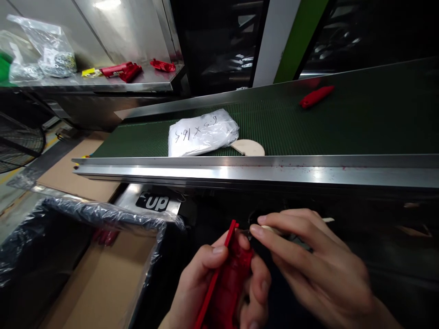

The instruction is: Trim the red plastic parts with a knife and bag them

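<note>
Below the conveyor's near rail, my left hand (206, 260) is closed round a red plastic shell (228, 283), a hollow moulded piece with a straight raised edge. The shell is tilted, its inner side partly showing, and its lower end runs out of view. To its right, my right hand (312, 260) pinches a slim pale-handled tool (269, 230) between thumb and fingers. A thin tip from this tool reaches the top end of the shell; whether it touches I cannot tell. Most of the handle is hidden by the fingers.
On the green conveyor belt (281, 123) lie a plastic-wrapped white packet (202, 132), a pale flat rounded piece (249, 147) and a red part (317, 97). A lined bin (113, 212) stands at lower left. Red parts (121, 71) and bags of hardware (56, 57) rest on a metal bench.
</note>
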The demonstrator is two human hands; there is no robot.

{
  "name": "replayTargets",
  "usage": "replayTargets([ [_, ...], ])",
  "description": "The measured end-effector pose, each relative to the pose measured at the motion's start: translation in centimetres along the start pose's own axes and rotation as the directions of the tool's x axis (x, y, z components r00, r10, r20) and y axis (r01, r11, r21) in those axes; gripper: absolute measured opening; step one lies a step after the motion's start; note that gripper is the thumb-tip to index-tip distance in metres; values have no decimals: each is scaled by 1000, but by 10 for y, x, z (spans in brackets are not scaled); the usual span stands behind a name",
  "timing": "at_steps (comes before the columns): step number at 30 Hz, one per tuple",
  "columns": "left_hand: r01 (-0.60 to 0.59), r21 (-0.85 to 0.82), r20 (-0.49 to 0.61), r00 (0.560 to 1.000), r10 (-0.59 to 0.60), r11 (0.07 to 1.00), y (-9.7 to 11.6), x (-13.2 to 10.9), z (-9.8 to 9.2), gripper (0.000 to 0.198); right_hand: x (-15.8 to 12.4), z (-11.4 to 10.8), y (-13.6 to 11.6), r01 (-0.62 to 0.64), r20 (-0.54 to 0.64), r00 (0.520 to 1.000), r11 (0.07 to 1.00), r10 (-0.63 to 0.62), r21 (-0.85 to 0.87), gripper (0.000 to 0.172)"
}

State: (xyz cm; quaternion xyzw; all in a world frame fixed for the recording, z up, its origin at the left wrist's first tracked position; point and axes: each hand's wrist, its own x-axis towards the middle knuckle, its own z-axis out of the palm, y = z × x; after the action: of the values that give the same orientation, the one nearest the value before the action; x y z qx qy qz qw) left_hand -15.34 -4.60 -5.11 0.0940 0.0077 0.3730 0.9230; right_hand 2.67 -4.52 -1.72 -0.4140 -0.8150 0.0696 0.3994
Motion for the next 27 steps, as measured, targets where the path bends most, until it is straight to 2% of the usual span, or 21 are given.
replayTargets([
  [9, 112, 10, -103, 989, -110, 994, 0, -14, -4, 47, 2, 0, 2, 52, -10, 999, 997, -52, -58, 35],
  [18, 126, -24, -115, 985, -128, 992, -3, -16, -7, 50, -2, 0, 4, 76, -2, 997, 991, -77, -109, 34],
  [20, 126, -45, -124, 984, -131, 991, -2, -16, -7, 48, -3, 2, 4, 91, -1, 996, 987, -91, -131, 34],
  [23, 134, -104, -221, 963, -154, 986, 0, -13, -2, 36, -7, 4, 4, 84, -33, 995, 984, -90, -155, 33],
  [27, 177, -173, -255, 942, -218, 969, 0, -11, 8, 31, -10, -1, 7, 19, -52, 998, 989, -27, -146, 43],
])
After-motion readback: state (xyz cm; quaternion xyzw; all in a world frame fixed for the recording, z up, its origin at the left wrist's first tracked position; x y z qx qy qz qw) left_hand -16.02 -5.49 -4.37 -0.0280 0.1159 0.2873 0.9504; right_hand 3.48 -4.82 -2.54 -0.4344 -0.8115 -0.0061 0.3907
